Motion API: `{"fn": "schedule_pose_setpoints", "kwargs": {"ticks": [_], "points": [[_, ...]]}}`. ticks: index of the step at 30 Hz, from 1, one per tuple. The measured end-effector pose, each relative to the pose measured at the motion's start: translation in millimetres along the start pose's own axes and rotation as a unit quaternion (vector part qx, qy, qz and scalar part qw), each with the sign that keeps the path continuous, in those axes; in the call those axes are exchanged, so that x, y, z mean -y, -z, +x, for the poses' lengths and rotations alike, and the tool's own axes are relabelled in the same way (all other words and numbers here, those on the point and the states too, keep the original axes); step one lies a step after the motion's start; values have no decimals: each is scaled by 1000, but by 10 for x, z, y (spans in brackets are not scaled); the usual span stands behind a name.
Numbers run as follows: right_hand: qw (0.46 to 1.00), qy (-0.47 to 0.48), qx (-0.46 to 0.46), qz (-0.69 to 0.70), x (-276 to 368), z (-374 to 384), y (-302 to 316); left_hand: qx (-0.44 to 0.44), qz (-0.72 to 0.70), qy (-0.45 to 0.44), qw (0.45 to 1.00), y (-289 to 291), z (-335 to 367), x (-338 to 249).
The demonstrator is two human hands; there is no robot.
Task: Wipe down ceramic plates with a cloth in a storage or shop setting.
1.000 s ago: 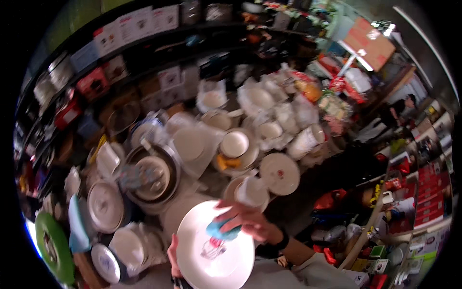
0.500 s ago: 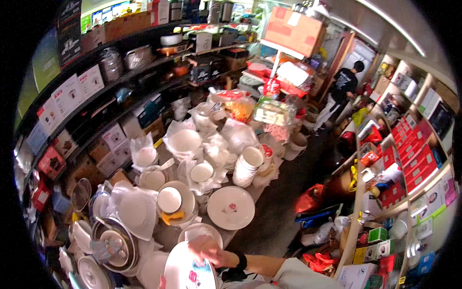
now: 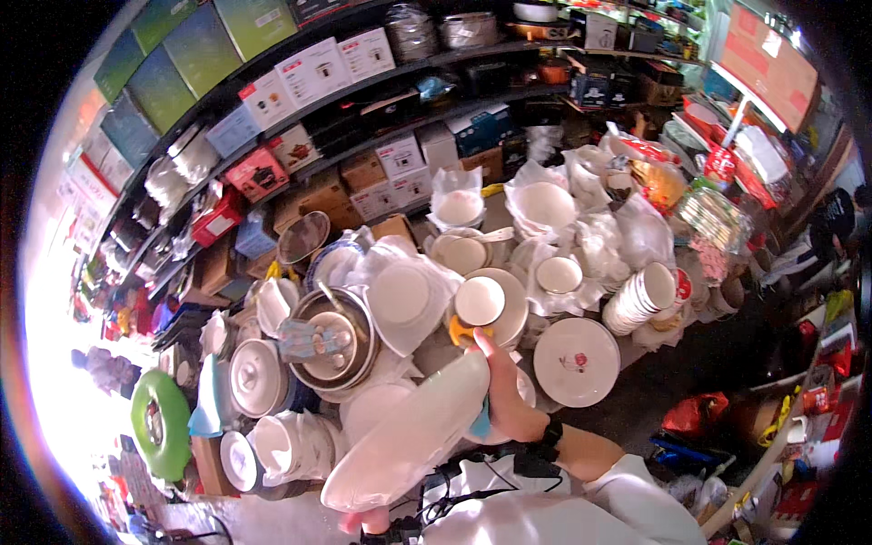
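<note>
"Where is the white plate (image 3: 409, 440)?"

"Held up over the near edge of the table (image 3: 498, 216), steeply tilted, with its plain face toward the camera. One end points up and to the right, the other down toward the person's lap."

"And the left hand (image 3: 365, 520)?"

"At the plate's lower end, against the rim. Only a little of it shows beneath the plate, so whether its fingers are spread or pinching cannot be told."

"The right hand (image 3: 513, 400)?"

"At the upper right side of the plate. One digit stands up beside the rim; the others are hidden, and whether they are pressed together cannot be told. A blue cloth (image 3: 480, 422) shows between that hand and the plate. A black band (image 3: 550, 436) circles the wrist."

"What lies about them?"

"By the table's right edge, a round plate with a red flower (image 3: 577, 361), and farther along that edge a leaning stack of bowls (image 3: 639, 298). Inward from the flowered plate, a small white bowl (image 3: 480, 301) sits on a larger dish, an orange object (image 3: 466, 331) just beside it. Toward the near left corner are a lidded white pot (image 3: 257, 377) and another stack of bowls (image 3: 295, 445)."
</note>
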State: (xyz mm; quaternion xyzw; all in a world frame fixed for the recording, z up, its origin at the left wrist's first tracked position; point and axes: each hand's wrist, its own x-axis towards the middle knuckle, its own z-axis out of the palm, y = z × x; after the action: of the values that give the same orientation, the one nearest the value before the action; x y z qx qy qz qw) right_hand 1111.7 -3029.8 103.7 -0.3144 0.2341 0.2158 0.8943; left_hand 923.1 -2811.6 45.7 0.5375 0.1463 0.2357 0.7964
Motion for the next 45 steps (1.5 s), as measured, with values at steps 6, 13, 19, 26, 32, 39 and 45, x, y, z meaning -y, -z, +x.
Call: {"fn": "schedule_pose_setpoints", "kwargs": {"ticks": [6,13,19,26,32,39,45], "points": [[974,-29,67,-214,-96,126,-172,-25,37,-54,998,349,-413,-9],[875,252,233,-341,-354,-392,-421,-91,-100,-12,991,420,-204,-461],[851,311,253,-338,-705,-542,-320,-58,-130,-5,990,657,-106,-694],[866,422,157,-219,-611,-314,-308,-37,-183,37,982,930,-116,-706],[536,605,314,-498,-860,-463,-296,-30,-200,57,978,1108,-36,-753],[436,603,413,-525,-861,-585,-725,8,-204,73,976,1291,61,-924],[337,525,473,-622,-741,-739,-1379,3,-194,80,978,1401,72,-1001]]}}
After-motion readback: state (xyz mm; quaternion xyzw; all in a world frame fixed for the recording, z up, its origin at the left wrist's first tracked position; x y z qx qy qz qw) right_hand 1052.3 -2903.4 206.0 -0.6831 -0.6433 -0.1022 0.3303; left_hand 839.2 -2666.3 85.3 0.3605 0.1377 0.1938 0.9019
